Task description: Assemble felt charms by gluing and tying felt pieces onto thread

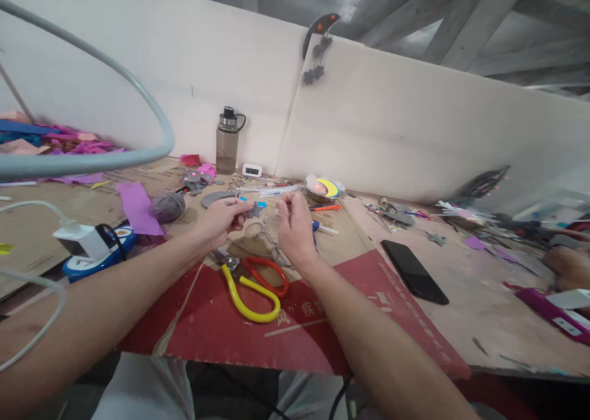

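Observation:
My left hand [224, 218] is closed in a pinch on a small grey felt piece [253, 210] above the middle of the workbench. My right hand [294, 226] is just to its right, fingers curled and pinched together on something thin that I cannot make out. Below both hands lie a thin wire loop [258, 229] and scissors with one yellow and one red handle [251, 288], resting on a red cardboard sheet [322, 328].
A grey water bottle [227, 140] stands at the white back wall. A grey yarn ball [166, 206], purple felt [137, 206], a black phone [413, 271], a white charger [80, 238] and scattered craft scraps surround the hands. Another person's hand [569, 267] is at the right edge.

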